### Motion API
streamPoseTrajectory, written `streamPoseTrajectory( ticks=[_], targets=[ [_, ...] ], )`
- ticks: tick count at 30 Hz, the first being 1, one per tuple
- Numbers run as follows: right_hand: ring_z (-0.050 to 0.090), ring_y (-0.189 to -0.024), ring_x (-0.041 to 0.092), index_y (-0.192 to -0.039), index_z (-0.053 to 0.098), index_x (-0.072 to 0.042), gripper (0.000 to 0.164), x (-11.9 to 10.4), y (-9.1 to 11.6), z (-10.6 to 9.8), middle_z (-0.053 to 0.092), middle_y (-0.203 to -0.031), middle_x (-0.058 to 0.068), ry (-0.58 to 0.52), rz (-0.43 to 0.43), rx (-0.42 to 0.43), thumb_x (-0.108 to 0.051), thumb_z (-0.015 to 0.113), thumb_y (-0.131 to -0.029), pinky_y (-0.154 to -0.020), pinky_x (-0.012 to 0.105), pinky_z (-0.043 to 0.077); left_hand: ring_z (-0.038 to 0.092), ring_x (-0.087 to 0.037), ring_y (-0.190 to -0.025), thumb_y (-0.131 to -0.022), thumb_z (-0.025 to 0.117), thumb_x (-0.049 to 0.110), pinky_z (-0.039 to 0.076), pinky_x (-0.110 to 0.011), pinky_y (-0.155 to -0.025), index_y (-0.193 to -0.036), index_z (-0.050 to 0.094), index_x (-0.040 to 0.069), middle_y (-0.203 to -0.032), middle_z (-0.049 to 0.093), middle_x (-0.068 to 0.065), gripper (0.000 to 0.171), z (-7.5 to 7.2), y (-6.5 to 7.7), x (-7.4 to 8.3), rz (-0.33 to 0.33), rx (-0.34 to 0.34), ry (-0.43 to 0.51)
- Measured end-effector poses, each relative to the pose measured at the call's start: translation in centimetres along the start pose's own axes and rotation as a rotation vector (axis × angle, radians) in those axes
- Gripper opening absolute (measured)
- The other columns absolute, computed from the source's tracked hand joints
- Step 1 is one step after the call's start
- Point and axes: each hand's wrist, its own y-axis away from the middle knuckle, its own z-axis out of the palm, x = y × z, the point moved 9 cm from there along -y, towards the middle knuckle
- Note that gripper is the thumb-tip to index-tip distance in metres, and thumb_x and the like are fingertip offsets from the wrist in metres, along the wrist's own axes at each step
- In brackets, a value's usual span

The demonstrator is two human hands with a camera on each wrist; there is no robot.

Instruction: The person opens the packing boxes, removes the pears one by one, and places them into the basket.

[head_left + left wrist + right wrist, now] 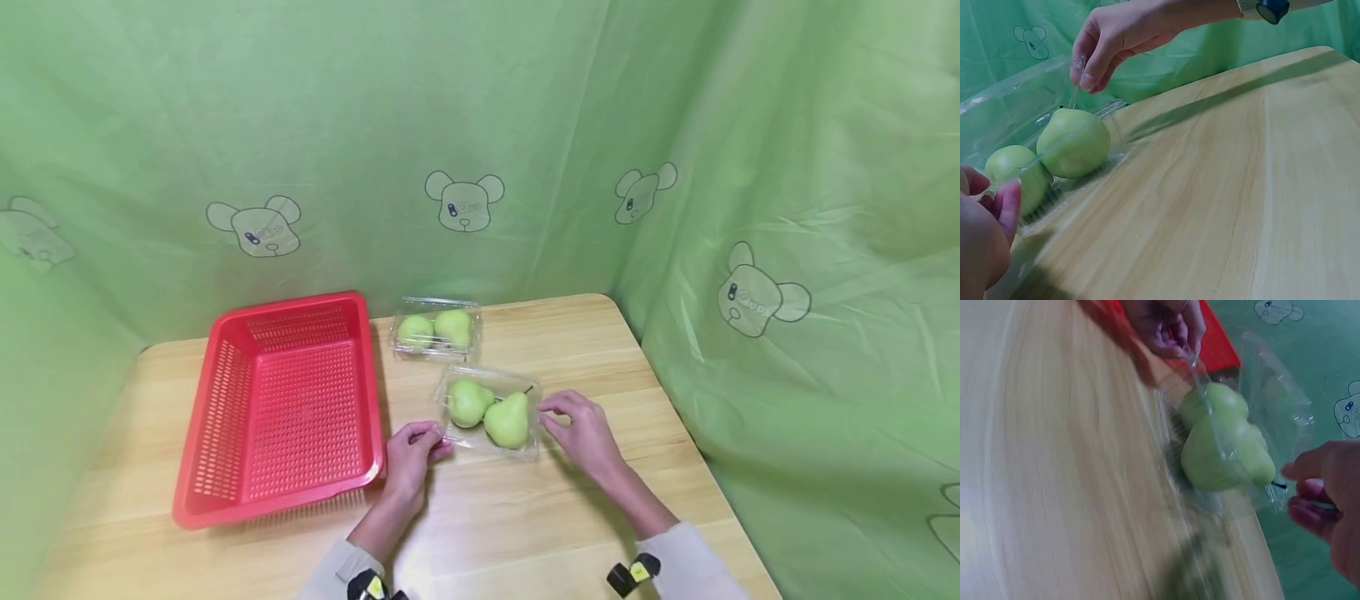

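A clear plastic clamshell box (459,442) holds two green pears (507,421) on the wooden table. Its transparent lid (1272,394) stands tilted up behind the pears. My left hand (411,457) pinches the box at its near left corner, thumb and finger together on the plastic edge. On the other side, my right hand (581,425) holds the box's right edge between thumb and curled fingers. The left wrist view shows the right hand (1124,40) around a thin clear strip of plastic above the pears. A dark stem (1279,485) points toward the right hand.
A red perforated plastic basket (367,400) stands left of my left hand, nothing in it. Behind the box, a second clear clamshell box (427,354) with two green fruits sits on the table (540,533). Green curtains (525,100) hang at the back and sides.
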Motion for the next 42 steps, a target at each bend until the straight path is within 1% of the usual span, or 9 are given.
streamPoseTrajectory(
  ticks=[4,7,13,20,23,27,35,38,42],
  targets=[
    [0.077,-0.092,0.029,-0.092,0.079,-0.002,0.02,-0.3,-0.1,-0.5,0.078,-0.101,0.015,0.022,-0.132,0.058,0.003,0.087,-0.074,-0.09,0.018,0.06,0.074,-0.015,-0.077,-0.094,0.068,-0.001,0.067,-0.035,-0.086,-0.121,0.062,-0.012,-0.103,0.07,-0.016,0.029,0.2,0.1,0.0,-0.013,0.0,0.002],
    [0.078,-0.091,0.029,-0.091,0.078,-0.003,0.021,-0.2,-0.1,-0.6,0.079,-0.099,0.016,0.014,-0.188,0.085,0.005,0.087,-0.074,-0.092,0.008,0.054,0.073,-0.015,-0.079,-0.094,0.068,-0.002,0.066,-0.035,-0.087,-0.122,0.061,-0.013,-0.104,0.069,-0.016,0.031,0.4,0.3,-0.1,-0.021,-0.008,0.024],
    [0.078,-0.09,0.032,-0.093,0.077,-0.002,0.023,0.3,-0.1,-1.0,0.079,-0.098,0.017,0.008,-0.215,0.122,0.009,0.084,-0.074,-0.09,0.017,0.06,0.072,-0.016,-0.082,-0.094,0.065,-0.006,0.066,-0.031,-0.085,-0.125,0.057,-0.015,-0.102,0.066,-0.014,0.034,0.8,0.5,-0.2,-0.037,-0.026,0.056],
    [0.077,-0.086,0.032,-0.094,0.076,0.0,0.024,0.4,-0.5,-2.1,0.079,-0.094,0.017,-0.028,-0.22,0.165,0.013,0.082,-0.075,-0.088,0.015,0.06,0.075,-0.018,-0.084,-0.095,0.064,-0.007,0.066,-0.031,-0.089,-0.134,0.054,-0.013,-0.105,0.064,-0.015,0.041,1.2,0.6,-0.2,-0.078,-0.047,0.087],
    [0.077,-0.082,0.031,-0.093,0.076,0.001,0.022,0.8,-0.8,-2.4,0.079,-0.092,0.017,-0.05,-0.19,0.173,0.013,0.082,-0.076,-0.086,0.011,0.059,0.076,-0.02,-0.087,-0.095,0.063,-0.007,0.065,-0.032,-0.091,-0.136,0.054,-0.012,-0.111,0.063,-0.019,0.042,1.4,0.6,-0.2,-0.093,-0.059,0.091],
    [0.077,-0.081,0.032,-0.092,0.075,0.002,0.018,1.8,-1.3,-2.7,0.078,-0.089,0.017,-0.084,-0.113,0.18,0.012,0.081,-0.078,-0.086,0.004,0.055,0.076,-0.023,-0.091,-0.096,0.062,-0.006,0.065,-0.032,-0.092,-0.138,0.053,-0.012,-0.119,0.063,-0.025,0.043,1.5,0.6,-0.4,-0.101,-0.067,0.09],
    [0.077,-0.084,0.036,-0.093,0.074,0.004,0.009,3.5,-2.1,-3.1,0.078,-0.091,0.02,-0.13,0.055,0.169,0.007,0.078,-0.085,-0.084,0.0,0.053,0.076,-0.019,-0.085,-0.095,0.063,-0.007,0.065,-0.03,-0.089,-0.135,0.056,-0.012,-0.117,0.066,-0.026,0.041,1.8,0.2,-0.8,-0.102,-0.066,0.086],
    [0.077,-0.084,0.029,-0.096,0.074,0.004,0.009,4.3,-2.2,-3.1,0.078,-0.094,0.02,-0.148,0.142,0.16,0.003,0.077,-0.088,-0.081,0.001,0.054,0.076,-0.018,-0.082,-0.095,0.063,-0.007,0.065,-0.03,-0.088,-0.135,0.056,-0.012,-0.116,0.066,-0.027,0.041,1.9,0.2,-0.8,-0.098,-0.065,0.081],
    [0.072,-0.079,0.009,-0.099,0.074,0.002,0.011,5.8,-2.4,-3.2,0.078,-0.096,0.02,-0.171,0.278,0.153,-0.004,0.077,-0.091,-0.073,0.004,0.055,0.076,-0.018,-0.082,-0.095,0.063,-0.008,0.066,-0.03,-0.087,-0.135,0.055,-0.014,-0.115,0.067,-0.027,0.041,2.0,0.3,-0.7,-0.091,-0.074,0.078]
  ],
)
